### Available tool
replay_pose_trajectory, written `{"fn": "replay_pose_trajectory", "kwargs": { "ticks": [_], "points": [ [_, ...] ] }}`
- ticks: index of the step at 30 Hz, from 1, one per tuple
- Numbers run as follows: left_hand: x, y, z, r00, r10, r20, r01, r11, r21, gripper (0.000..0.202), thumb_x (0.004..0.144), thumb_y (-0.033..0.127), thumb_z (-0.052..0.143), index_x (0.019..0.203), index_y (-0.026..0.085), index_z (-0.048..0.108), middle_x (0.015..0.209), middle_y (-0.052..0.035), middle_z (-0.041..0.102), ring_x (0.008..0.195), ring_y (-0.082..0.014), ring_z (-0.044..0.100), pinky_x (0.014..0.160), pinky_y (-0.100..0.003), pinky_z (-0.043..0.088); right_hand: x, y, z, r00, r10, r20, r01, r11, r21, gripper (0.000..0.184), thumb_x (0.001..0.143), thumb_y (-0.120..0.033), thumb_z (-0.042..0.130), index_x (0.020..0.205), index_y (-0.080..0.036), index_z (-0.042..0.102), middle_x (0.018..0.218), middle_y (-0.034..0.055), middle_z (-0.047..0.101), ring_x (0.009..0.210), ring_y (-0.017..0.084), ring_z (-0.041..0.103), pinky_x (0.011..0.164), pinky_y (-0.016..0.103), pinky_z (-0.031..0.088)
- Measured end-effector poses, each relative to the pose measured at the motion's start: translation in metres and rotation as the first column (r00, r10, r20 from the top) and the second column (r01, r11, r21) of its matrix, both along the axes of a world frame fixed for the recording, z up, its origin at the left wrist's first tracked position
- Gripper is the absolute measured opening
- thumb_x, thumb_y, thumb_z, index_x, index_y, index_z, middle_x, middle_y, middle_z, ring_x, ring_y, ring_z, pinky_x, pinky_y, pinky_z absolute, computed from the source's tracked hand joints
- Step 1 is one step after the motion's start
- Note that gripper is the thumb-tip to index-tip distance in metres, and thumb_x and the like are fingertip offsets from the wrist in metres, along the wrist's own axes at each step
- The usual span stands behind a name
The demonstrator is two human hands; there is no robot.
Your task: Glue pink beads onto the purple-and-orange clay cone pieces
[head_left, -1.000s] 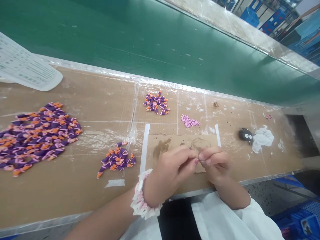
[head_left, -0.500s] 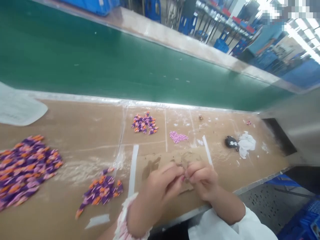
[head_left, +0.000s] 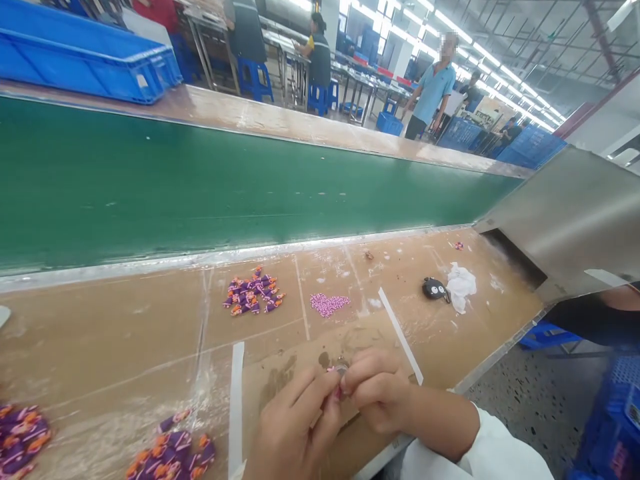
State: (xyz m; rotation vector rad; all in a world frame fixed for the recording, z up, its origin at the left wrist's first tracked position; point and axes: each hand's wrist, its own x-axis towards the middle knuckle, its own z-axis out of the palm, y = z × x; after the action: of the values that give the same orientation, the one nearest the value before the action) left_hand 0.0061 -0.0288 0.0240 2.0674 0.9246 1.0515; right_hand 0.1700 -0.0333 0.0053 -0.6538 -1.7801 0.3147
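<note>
over the brown bench (head_left: 125, 333), left hand (head_left: 293, 433) and right hand (head_left: 380, 393) fingers pinch one tiny piece (head_left: 340, 369) together.

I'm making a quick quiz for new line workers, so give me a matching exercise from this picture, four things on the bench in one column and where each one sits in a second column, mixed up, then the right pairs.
Things:
1. small pink pile
2. black round piece
3. blue crate
4. crumpled white scrap

Places:
A. beyond the green belt, far left
B. just right of the black round piece
C. between the purple and orange pile and the white strip
D. on the brown bench, just left of the crumpled white scrap

Pairs: 1-C, 2-D, 3-A, 4-B
</note>
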Motion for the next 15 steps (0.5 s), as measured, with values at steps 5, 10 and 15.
{"fn": "replay_pose_trajectory", "kwargs": {
  "ticks": [5, 10, 15],
  "points": [
    [0.004, -0.004, 0.010, 0.998, 0.044, -0.036, -0.045, 0.999, -0.027, 0.019, 0.089, 0.008, 0.046, 0.082, 0.018, 0.061, 0.069, 0.0019, 0.054, 0.059, -0.0086, 0.055, 0.057, -0.018, 0.042, 0.002, -0.004, -0.002, 0.998, 0.023, -0.062, -0.026, 0.998, -0.057, 0.016, 0.091, -0.012, 0.047, 0.082, -0.023, 0.053, 0.081, 0.0012, 0.063, 0.072, 0.010, 0.061, 0.066, 0.021, 0.054],
    [0.012, -0.004, 0.017, 0.994, 0.111, 0.013, -0.109, 0.988, -0.105, 0.024, 0.086, 0.007, 0.045, 0.071, 0.016, 0.061, 0.063, 0.0021, 0.050, 0.056, -0.0088, 0.048, 0.054, -0.020, 0.037, 0.005, -0.005, 0.002, 0.968, 0.143, -0.205, -0.195, 0.945, -0.263, 0.020, 0.088, -0.004, 0.051, 0.085, -0.023, 0.055, 0.084, 0.0005, 0.061, 0.073, 0.009, 0.062, 0.067, 0.021, 0.055],
    [0.015, -0.003, 0.018, 0.988, 0.130, 0.082, -0.109, 0.968, -0.227, 0.025, 0.083, 0.006, 0.045, 0.069, 0.015, 0.063, 0.062, 0.0017, 0.050, 0.057, -0.0086, 0.048, 0.054, -0.019, 0.037, 0.002, -0.006, 0.002, 0.907, 0.126, -0.402, -0.314, 0.839, -0.444, 0.019, 0.087, -0.007, 0.059, 0.079, -0.024, 0.055, 0.080, -0.0008, 0.060, 0.072, 0.010, 0.060, 0.066, 0.022, 0.053]
  ]
}}
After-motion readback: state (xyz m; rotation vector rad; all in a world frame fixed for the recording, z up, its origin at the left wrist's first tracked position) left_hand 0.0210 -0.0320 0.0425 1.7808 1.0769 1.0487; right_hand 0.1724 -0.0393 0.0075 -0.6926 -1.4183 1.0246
